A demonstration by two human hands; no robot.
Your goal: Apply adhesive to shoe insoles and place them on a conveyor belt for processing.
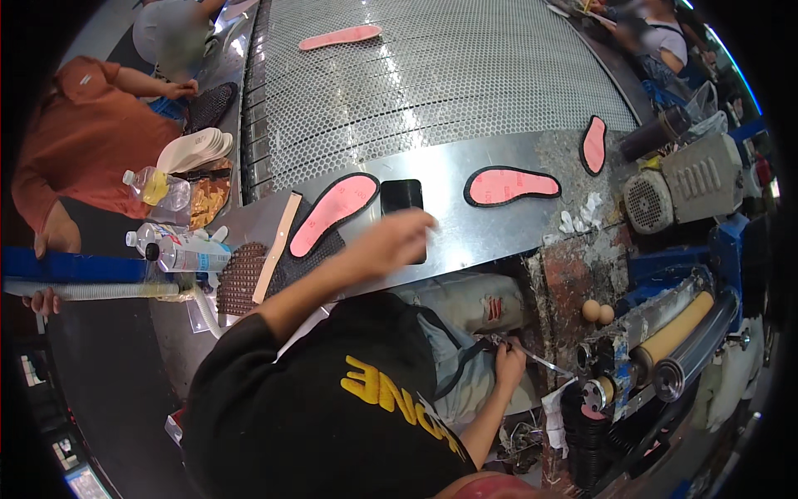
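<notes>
My left hand [399, 239] reaches over the metal table, its fingers smeared by motion; whether it holds anything is unclear. Partly beneath it lies a black phone [401, 196]. To its left rests a pink shoe insole with a black rim [335, 214], overlapping dark mesh material. A second black-rimmed pink insole [510, 186] lies to the right of the phone. Down by my lap, my right hand [509, 363] is closed around something small that I cannot make out. A thin shiny metal strip [549, 364] extends from beside it toward the roller machine.
A perforated conveyor belt [449, 75] carries a pink piece [340, 37]. Another insole [593, 145] lies far right, near a motor [702, 179]. Left stand plastic bottles [187, 254], a wooden strip [278, 248] and stacked pale insoles [195, 150]. A roller machine [673, 337] stands right. Co-workers are at left.
</notes>
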